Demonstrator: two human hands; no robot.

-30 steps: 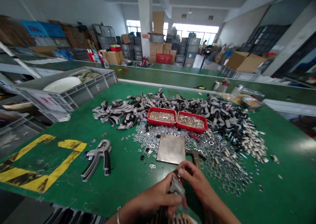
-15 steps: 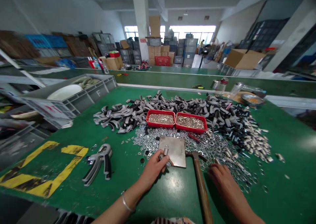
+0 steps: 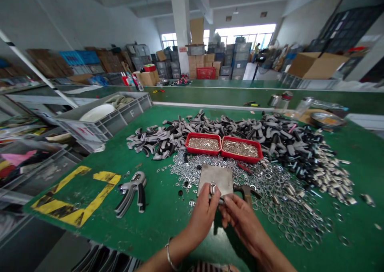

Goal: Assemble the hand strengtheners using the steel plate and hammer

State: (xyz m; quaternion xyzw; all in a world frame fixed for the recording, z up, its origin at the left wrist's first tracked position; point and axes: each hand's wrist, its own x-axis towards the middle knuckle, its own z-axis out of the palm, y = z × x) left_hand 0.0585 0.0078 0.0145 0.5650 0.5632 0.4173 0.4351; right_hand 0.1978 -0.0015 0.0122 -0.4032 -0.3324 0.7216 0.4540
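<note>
My left hand (image 3: 203,213) is closed on a small metal part with a coil spring (image 3: 213,187) standing up from it, in front of the square metal plate (image 3: 220,175). My right hand (image 3: 241,215) has come up against it, thumb and fingers pinched at the part's right side. What the right fingers hold is too small and covered to make out. Just beyond the right hand lies a hammer (image 3: 247,193), its handle mostly hidden by that hand. An assembled hand gripper (image 3: 133,192) with black and grey handles rests on the green table to the left.
Two red trays (image 3: 204,152) of tiny metal pieces stand behind the plate. Around them spread loose washers (image 3: 279,208), a heap of grey and black handles (image 3: 168,140), and metal cylinders (image 3: 333,174). A grey crate (image 3: 105,124) sits at the left, near yellow tape (image 3: 99,198).
My right hand has moved left from the washers to meet the left hand at the spring part. The whole view has shifted slightly, with the table further right in it.
</note>
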